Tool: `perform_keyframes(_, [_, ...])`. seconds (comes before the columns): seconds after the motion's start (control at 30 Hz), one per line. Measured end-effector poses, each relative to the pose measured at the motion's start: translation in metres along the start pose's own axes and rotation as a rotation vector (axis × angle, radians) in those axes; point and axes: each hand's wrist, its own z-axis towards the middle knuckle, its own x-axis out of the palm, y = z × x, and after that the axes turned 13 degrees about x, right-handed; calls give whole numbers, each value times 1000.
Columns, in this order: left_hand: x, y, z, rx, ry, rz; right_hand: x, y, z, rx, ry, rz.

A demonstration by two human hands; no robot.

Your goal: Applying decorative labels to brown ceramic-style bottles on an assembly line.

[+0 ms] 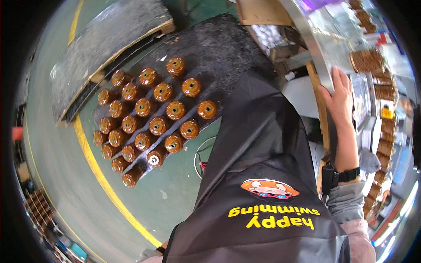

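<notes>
A: Far left?
B: Dark-topped wooden pallet (109, 39), then yellow painted floor line (98, 170).
A: Next?
B: Glossy brown ribbed round pieces (144, 107), standing in rows on dark flat board (210, 48).
A: Left hand?
B: Out of frame, can't tell its state.
A: Then?
B: Shiny black apron (263, 144). Right hand (340, 94) flattish, thumb apart from fingers, resting on silver metal desk edge (313, 46).
A: Beyond?
B: Brown ribbed cylinders (368, 60), blurry.

Toward nine o'clock, glossy brown rounded pieces (162, 92) show mostly dark centres; at eight, a long yellow stripe (98, 170) crosses smooth green floor (175, 188); at five, yellow lettering (280, 222) marks a shiny black apron (263, 158).
</notes>
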Motion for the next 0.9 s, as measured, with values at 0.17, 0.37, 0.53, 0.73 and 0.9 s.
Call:
perform_keyframes(0.17, [-12, -22, 44, 103, 203, 113, -12, 10, 0, -3, -16, 77])
perform_keyframes(0.37, [-29, -49, 86, 170, 359, 236, -14, 14, -2, 64, -13, 164])
perform_keyframes(0.53, [-51, -50, 81, 114, 382, 304, -9, 10, -4, 91, -43, 143])
perform_keyframes(0.73, [-65, -48, 68, 33, 379, 334, -7, 11, -1, 75, -39, 182])
perform_keyframes(0.9, [-74, -53, 80, 10, 349, 344, -14, 13, -3, 90, 4, 179])
